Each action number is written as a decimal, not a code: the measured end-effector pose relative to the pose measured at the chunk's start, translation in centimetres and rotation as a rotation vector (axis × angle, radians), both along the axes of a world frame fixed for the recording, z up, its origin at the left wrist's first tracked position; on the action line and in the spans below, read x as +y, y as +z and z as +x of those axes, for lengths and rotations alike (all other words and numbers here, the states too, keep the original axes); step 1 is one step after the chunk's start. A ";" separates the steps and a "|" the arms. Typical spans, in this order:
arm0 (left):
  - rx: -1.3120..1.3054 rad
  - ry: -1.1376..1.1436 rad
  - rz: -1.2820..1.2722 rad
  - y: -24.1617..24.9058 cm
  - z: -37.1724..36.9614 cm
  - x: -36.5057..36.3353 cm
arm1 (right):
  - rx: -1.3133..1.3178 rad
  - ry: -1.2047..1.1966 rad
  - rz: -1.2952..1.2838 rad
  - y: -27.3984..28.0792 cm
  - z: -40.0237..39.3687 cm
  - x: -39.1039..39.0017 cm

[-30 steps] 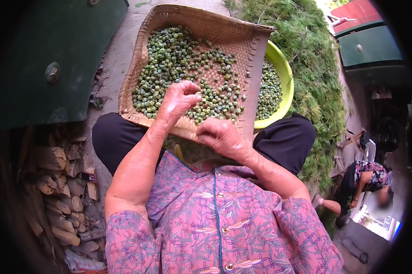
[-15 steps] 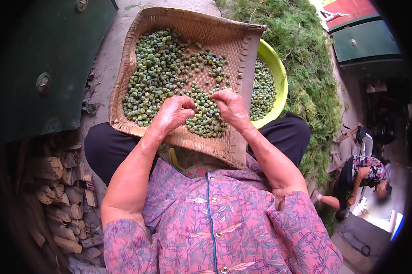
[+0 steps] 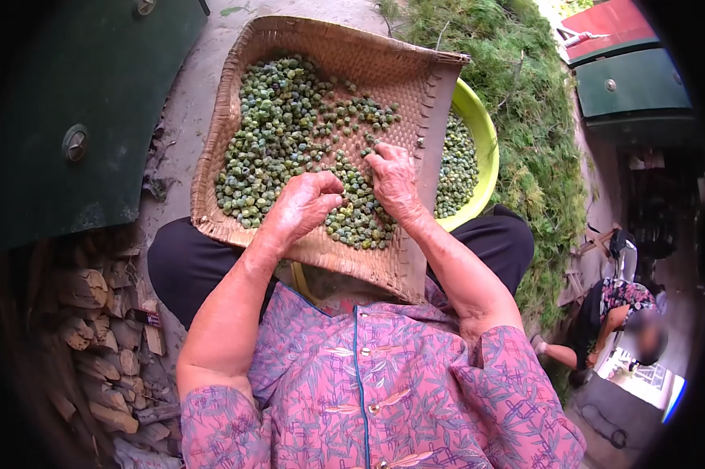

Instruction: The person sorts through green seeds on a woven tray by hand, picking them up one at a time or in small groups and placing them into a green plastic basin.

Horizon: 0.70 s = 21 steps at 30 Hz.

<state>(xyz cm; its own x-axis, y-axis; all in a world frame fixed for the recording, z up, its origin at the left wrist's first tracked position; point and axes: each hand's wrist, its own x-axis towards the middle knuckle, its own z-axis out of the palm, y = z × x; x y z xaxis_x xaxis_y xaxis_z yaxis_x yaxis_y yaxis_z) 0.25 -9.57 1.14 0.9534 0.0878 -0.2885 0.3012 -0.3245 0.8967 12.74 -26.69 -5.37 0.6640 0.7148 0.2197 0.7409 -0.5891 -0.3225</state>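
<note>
A woven, scoop-shaped winnowing basket (image 3: 383,74) lies across my lap, its flat wooden lip to the right. Small round green seed cones or berries (image 3: 270,117) are heaped along its left side, with a smaller pile (image 3: 360,215) near the middle. My left hand (image 3: 305,205) is at the left edge of that smaller pile, fingers curled toward the thumb. Over the pile's right side, beside the lip, my right hand (image 3: 395,181) has its fingers bent down. Anything between the fingertips of either hand is too small or hidden to make out.
A lime-green basin (image 3: 489,148) holding more green pieces sits partly under the basket's lip. Cut green branches (image 3: 540,156) cover the ground to the right. Split firewood (image 3: 86,289) is stacked at left, below a dark green door (image 3: 47,94). Another person (image 3: 622,301) bends over at far right.
My right hand has shifted a little downward, its fingers now bent lower over the pile. My left hand's grasp has loosened slightly. The whole view has shifted a bit; the other person's head has moved.
</note>
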 end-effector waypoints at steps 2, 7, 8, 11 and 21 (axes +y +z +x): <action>-0.017 -0.011 0.008 0.2 0.1 -0.1 | 0.038 0.032 0.014 0.3 -0.7 -0.1; -0.004 -0.029 0.020 0.0 0.0 -0.3 | -0.016 0.012 0.150 1.2 2.2 3.2; 0.001 -0.033 0.023 0.1 0.1 -0.3 | -0.044 0.011 0.150 1.2 3.2 4.2; 0.006 -0.033 0.035 0.4 0.1 -0.1 | -0.121 -0.128 0.109 -0.8 5.8 6.6; -0.024 0.043 -0.023 0.6 0.5 0.1 | -0.093 -0.194 -0.056 -3.1 7.5 9.7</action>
<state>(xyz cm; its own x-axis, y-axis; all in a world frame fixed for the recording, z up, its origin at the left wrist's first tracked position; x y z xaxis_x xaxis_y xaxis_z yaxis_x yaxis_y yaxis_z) 0.74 -9.45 1.78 0.9556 0.1220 -0.2682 0.2928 -0.2906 0.9109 20.28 -17.02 -8.49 0.7691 0.5884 0.2497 0.6369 -0.7386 -0.2212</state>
